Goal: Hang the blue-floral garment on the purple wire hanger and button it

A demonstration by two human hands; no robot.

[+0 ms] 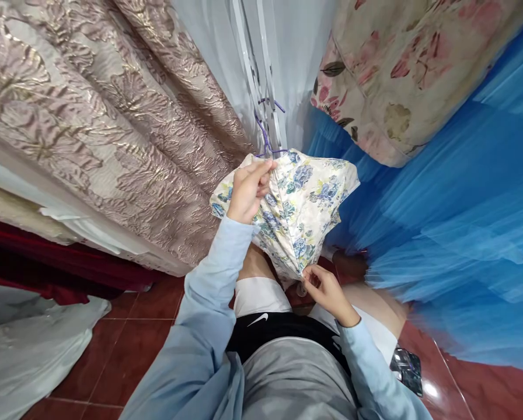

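A white garment with blue flowers (302, 182) hangs from a purple hanger (265, 133) in front of me. My left hand (249, 189) is closed at the garment's top edge, just under the hanger, with thumb and forefinger pinching the cloth. Lower down, my right hand (327, 289) pinches the garment's bottom point, where a seam line runs down from the top. The cloth between both hands is drawn fairly straight. The hanger's hook meets a white metal rack strip (249, 58).
A pink brocade fabric (90, 116) hangs at left, above dark red cloth (46, 262). On the right hang a pink floral fabric (397, 76) and blue tulle (454, 233). Red tiles (125, 344) cover the floor; a dark shiny object (408, 368) lies by my right leg.
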